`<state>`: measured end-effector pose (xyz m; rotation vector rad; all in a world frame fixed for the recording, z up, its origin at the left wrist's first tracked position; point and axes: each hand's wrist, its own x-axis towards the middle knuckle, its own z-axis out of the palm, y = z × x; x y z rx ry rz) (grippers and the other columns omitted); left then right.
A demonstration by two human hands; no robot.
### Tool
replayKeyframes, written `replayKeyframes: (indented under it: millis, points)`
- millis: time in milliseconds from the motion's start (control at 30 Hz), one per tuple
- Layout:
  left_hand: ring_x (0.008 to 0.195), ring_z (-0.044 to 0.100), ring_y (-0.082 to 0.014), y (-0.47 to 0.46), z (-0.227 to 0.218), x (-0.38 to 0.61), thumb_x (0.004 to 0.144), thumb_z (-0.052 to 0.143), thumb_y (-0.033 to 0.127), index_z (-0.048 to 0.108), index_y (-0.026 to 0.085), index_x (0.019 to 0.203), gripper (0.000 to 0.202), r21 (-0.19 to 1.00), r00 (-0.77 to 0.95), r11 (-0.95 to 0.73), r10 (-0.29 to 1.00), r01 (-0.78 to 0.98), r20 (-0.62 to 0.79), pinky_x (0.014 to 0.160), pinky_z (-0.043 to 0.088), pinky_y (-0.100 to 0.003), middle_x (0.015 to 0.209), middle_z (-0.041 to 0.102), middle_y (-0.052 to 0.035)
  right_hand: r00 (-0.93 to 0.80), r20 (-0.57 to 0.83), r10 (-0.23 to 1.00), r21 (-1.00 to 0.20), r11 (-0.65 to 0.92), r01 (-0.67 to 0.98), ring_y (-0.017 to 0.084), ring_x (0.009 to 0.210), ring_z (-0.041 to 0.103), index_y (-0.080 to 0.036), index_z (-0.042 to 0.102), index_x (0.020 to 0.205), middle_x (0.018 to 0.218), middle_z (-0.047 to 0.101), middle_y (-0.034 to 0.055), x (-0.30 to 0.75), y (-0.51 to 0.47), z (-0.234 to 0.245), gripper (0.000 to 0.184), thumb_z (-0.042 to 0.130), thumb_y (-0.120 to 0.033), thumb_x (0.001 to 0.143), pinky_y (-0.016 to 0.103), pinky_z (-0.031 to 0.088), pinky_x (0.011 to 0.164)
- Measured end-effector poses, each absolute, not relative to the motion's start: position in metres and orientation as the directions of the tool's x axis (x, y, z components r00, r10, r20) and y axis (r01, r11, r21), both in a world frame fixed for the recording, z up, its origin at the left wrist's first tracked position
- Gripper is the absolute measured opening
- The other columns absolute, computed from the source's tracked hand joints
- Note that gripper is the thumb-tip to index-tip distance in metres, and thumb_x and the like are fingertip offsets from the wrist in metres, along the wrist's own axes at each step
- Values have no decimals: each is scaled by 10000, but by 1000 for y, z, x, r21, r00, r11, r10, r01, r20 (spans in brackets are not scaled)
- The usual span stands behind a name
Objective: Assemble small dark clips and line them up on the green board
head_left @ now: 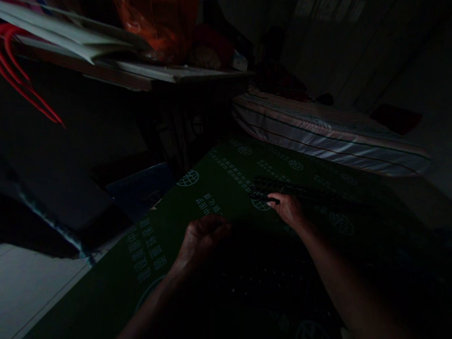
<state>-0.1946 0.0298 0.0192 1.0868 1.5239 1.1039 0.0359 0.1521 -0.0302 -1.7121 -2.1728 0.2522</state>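
So it's really dim, but the thin dark stick (pixel 260 196) lies on the green sheet (pixel 218 179), roughly mid-scene and a bit to the right. The right hand (pixel 289 210) is on its right end. The grip there is narrow, with thumb and fingertip pinched together on the stick, and the rest of the stick pokes out to the left of the fingers. Just beyond it, on the far side, more dark sticks (pixel 285 184) lie side by side on the same sheet, running left to right. They're too dark to count.

The left hand (pixel 203 235) sits nearer and to the left, well apart from the stick and resting on or just over the sheet. Its grip is curled in, fingers folded toward the palm, and I can't tell if anything is inside.

The sheet has white globe logos and printed characters all over it. Near the forearms there's a black patch on it that I can't make out.

Far right there's a striped mattress (pixel 323 136). Far left, a counter (pixel 132 79) carries papers (pixel 67 40), with an orange bag (pixel 153 18) on top and red cords (pixel 14 73) hanging off the left end.
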Motion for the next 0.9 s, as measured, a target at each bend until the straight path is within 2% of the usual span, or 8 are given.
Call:
replayKeyframes:
  millis: [200,333,400,500,567,700,900]
  points:
    - [542,596,-152,27,25,-192,617,652,306,663,166,666,148,966,-183,220,964,137,-194,490,425,-226,595,672,-6,-199,202,959,-373,263,890,192,859,657,-298,659,1040,954,715,11,40,144,-25,260,581,-338,795,288,491,742]
    - [540,574,-138,25,27,-190,633,651,302,657,161,672,147,970,-169,195,971,143,-170,490,411,-216,589,650,-2,-184,264,947,-521,301,799,180,825,660,-252,635,1107,946,710,29,50,114,-5,335,528,-384,818,262,493,736]
    - [548,573,-142,23,26,-188,643,647,309,653,159,676,153,975,-152,170,977,140,-148,492,411,-219,599,648,-10,-145,192,971,-617,234,752,151,628,645,-243,606,1157,734,705,12,56,92,8,390,454,-429,849,251,497,627]
    - [548,576,-147,22,24,-186,640,645,306,652,165,684,148,977,-127,165,981,134,-148,491,415,-225,611,655,-17,-114,113,987,-704,161,691,120,468,558,-225,597,1170,492,577,-30,65,58,18,449,401,-482,858,236,470,544]
    - [550,579,-145,22,23,-184,636,643,297,654,165,682,140,979,-118,157,983,131,-142,501,417,-228,616,661,-17,-87,74,993,-745,113,658,119,458,536,-211,624,1124,460,536,-35,68,39,18,459,441,-511,829,227,448,499]
    - [546,577,-136,23,22,-181,629,638,263,652,156,657,111,985,-97,124,989,119,-113,527,423,-233,595,656,-10,-68,-34,997,-835,9,550,114,447,522,-197,635,1017,489,555,-28,64,11,12,402,504,-505,794,217,430,452]
    - [512,553,-120,22,22,-179,625,649,236,645,153,632,84,987,-83,111,991,112,-102,491,398,-216,564,642,2,-250,-176,952,-924,-73,374,94,446,528,-204,551,791,507,572,-46,43,-4,17,222,604,-414,745,190,428,446]
